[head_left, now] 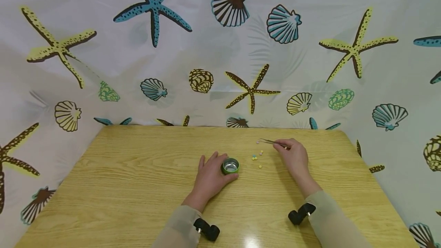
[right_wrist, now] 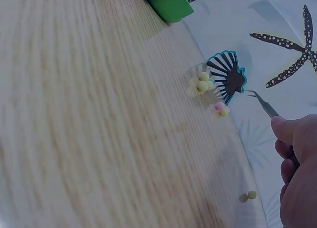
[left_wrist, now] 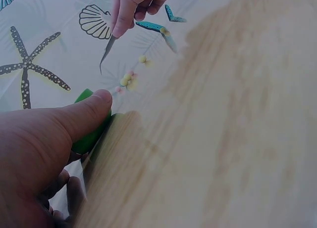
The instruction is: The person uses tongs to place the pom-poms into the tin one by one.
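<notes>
My left hand (head_left: 211,177) rests on the table around a small round green tin (head_left: 231,171) with a bare metal inside, its thumb along the near side. To the right, my right hand (head_left: 293,155) pinches thin metal tweezers (head_left: 272,142) with a bent tip pointing left. Close to that tip is a pink bead (head_left: 257,142); whether they touch I cannot tell. In the right wrist view the tweezers' points (right_wrist: 252,93) stand slightly apart. Several small yellow, pink and blue beads (head_left: 254,158) lie between the tin and my right hand.
One yellow bead (head_left: 260,167) lies nearer to me than the others. The wood-grain table (head_left: 138,163) ends at the back and sides against a white cloth (head_left: 193,49) printed with starfish and shells. Black camera mounts (head_left: 206,229) sit on both wrists.
</notes>
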### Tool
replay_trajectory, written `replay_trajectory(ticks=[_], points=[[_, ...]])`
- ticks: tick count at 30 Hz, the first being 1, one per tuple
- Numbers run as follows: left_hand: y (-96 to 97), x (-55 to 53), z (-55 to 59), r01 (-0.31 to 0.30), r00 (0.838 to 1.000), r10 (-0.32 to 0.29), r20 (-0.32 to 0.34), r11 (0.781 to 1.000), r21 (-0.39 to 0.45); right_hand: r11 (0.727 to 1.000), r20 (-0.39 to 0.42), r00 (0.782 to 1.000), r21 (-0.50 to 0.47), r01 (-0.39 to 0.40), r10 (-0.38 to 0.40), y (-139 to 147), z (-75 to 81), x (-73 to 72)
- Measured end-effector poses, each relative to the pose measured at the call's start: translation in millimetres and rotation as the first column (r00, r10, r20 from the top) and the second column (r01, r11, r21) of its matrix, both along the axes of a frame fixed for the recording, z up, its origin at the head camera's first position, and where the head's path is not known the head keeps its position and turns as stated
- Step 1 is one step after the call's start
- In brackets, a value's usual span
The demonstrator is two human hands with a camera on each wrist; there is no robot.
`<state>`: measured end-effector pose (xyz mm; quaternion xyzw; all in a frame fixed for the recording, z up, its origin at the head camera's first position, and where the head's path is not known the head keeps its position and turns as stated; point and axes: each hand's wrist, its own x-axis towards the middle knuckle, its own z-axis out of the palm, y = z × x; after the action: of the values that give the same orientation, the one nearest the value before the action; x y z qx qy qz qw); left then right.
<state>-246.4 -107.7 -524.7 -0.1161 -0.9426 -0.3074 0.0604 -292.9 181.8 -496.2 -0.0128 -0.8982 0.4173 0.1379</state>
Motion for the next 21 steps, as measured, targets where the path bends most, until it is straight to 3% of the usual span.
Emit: replay_trajectory(ticks=[21], points=[[-0.4,-1.2,-2.5,0.004,1.000,-0.004,-0.017,1.000,0.006,0.999,0.074,0.997,0.054,0.011,-0.015,2,-11.0,-20.7]])
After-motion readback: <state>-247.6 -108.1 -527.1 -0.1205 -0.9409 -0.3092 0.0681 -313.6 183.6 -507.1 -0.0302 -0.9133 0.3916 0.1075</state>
